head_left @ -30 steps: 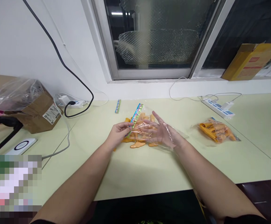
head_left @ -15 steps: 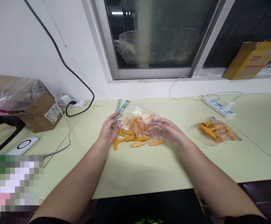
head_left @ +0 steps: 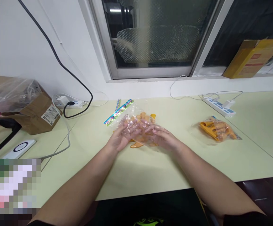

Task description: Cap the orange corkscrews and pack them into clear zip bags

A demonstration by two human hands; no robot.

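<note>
A clear plastic bag (head_left: 133, 108) with a bright printed header strip (head_left: 118, 112) lies over a pile of orange and yellow doll-leg-shaped plastic pieces (head_left: 143, 115). My left hand (head_left: 120, 135) is at the pile's left side, its stretched fingers showing through the film. From the right, my right hand (head_left: 165, 137) reaches in with its fingers extended and apart, also partly behind the film. Both hands touch the bag and flank the pieces. Whether the hands are inside the bag or only under it I cannot tell. One orange piece (head_left: 136, 144) sticks out at the front.
A second filled bag of orange pieces (head_left: 217, 129) lies to the right. Power strips (head_left: 218, 106) with cables sit along the wall. At left are a cardboard box (head_left: 36, 110), a white wireless charger (head_left: 20, 149) and a black cable (head_left: 56, 56). A yellow carton (head_left: 254, 59) leans at the window.
My left hand has let go of the header strip and moved right, under the film. The film now covers more of the pieces, and the strip has swung lower to the left.
</note>
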